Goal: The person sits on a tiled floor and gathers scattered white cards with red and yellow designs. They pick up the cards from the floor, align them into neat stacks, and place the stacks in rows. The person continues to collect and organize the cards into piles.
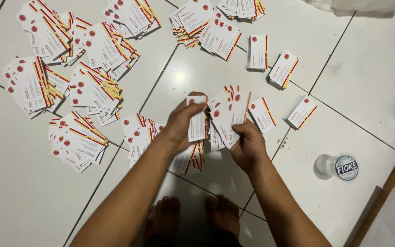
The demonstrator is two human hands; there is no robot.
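the left hand (181, 126) had its grip shut on 1 card (197, 120). the right hand (248, 146) was closed on a fan of cards (228, 114), above the floor (33, 196). cards looked thin, light, bendy and slippery, best pinched by the edges.

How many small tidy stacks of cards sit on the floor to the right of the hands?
3: an upright stack near the top, a tilted stack beside it, and a lower stack nearer the plastic cup. Messy piles elsewhere may hide more.
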